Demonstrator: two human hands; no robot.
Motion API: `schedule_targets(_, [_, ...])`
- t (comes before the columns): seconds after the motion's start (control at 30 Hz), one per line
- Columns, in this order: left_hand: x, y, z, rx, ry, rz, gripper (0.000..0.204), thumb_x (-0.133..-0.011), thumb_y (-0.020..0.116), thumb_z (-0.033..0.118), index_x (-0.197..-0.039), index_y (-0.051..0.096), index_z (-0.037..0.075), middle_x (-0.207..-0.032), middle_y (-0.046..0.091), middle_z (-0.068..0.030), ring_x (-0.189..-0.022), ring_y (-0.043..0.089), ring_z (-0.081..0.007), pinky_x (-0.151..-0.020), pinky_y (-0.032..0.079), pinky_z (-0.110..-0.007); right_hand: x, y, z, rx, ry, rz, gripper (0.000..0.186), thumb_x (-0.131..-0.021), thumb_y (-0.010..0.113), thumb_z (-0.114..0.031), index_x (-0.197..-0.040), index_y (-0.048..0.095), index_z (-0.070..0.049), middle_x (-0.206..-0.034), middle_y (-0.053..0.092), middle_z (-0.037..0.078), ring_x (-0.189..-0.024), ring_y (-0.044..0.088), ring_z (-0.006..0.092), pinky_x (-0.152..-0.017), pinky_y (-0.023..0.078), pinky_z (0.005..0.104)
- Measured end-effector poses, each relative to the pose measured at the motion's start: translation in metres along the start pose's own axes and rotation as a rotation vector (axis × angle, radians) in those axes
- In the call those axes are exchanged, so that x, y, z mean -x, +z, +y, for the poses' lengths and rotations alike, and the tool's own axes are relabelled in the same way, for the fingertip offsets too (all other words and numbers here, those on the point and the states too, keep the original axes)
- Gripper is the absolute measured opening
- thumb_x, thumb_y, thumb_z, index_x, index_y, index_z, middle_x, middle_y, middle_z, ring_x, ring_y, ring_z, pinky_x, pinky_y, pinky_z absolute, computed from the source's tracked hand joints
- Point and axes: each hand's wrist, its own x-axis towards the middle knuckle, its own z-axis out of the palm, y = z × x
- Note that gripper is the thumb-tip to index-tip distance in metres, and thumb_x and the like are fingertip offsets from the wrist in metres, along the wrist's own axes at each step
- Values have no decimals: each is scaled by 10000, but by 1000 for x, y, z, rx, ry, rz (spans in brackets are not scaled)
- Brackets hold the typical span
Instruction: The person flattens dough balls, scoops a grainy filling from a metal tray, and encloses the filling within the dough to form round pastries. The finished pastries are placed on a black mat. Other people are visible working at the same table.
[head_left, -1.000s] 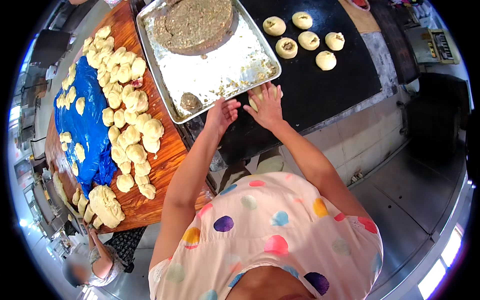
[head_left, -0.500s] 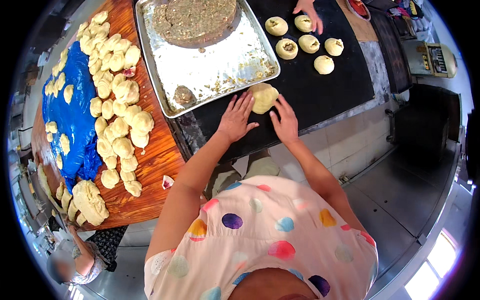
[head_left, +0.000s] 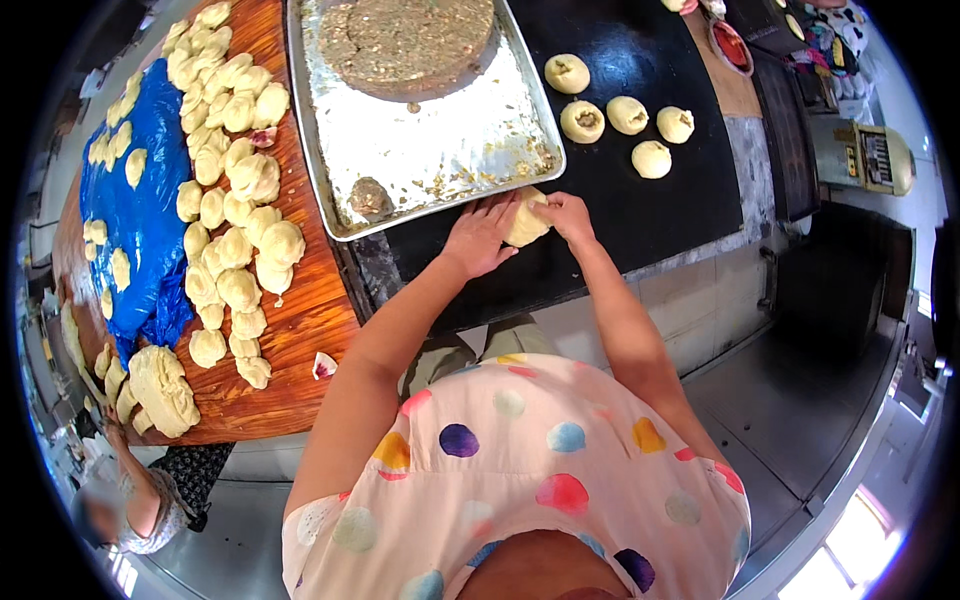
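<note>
My left hand [head_left: 483, 235] lies with fingers extended along the left side of a round piece of flattened dough [head_left: 527, 224] on the black worktop [head_left: 640, 210]. My right hand [head_left: 568, 217] has its fingers bent and pinching the dough's right edge. Just beyond both hands is a metal tray [head_left: 440, 145], holding a large brown slab of filling [head_left: 405, 45] and a small brown lump [head_left: 370, 198]. Several round buns [head_left: 627, 115] sit to the right of the tray, some with filling showing through their tops.
A wooden table [head_left: 300, 330] on the left carries many dough pieces [head_left: 240, 285] and a blue plastic sheet [head_left: 140, 250]. A red-filled bowl [head_left: 730, 50] stands at top right, beside dark pans [head_left: 785, 140]. A co-worker [head_left: 140, 500] is at lower left.
My right hand has gone from spread over the dough to pinching its edge. A co-worker's hand reached in at top right and took one bun away toward the upper edge.
</note>
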Motion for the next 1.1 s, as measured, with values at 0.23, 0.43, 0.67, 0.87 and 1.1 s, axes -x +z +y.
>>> schedule_targets(0.23, [55,-5,30,1308,-780,307,614,-939,619,364,-1409,436,14,-1395,508,-141,-1256,512,-250,-1068,400,-397,90,6,-55,290,-487,136,228,-776,770,-221,-876,662,-47,-883,638,104,-808,640,274,-690,514,371])
schedule_targets(0.43, [96,-37,19,2134,-974,409,397,-956,613,368,-1174,594,37,-1081,671,-107,-959,674,-221,-840,558,-375,174,56,-110,245,-956,-292,198,-837,722,-128,-1011,677,-45,-1108,669,114,-964,657,264,-818,540,370])
schedule_targets(0.67, [165,-76,-3,2249,-1024,692,406,-944,642,243,-1264,528,21,-1197,643,-155,-1085,654,-290,-910,553,-444,97,94,-157,170,-742,-186,304,-871,673,-122,-1161,610,-55,-1122,646,99,-914,661,256,-801,534,345])
schedule_targets(0.87, [205,-93,-7,2337,-821,923,446,-963,612,250,-1328,491,24,-1274,608,-162,-1153,616,-298,-980,509,-478,44,177,-210,671,-860,-290,661,-763,760,-341,-1325,525,-83,-1220,560,194,-1136,548,349,-941,477,426])
schedule_targets(1.1, [199,-108,-26,2472,-550,1098,597,-983,519,468,-1372,465,19,-1370,545,-159,-1266,527,-305,-1069,418,-492,18,183,-192,373,-675,-348,617,-711,799,-343,-1231,616,-64,-1141,617,182,-1047,612,327,-919,487,390])
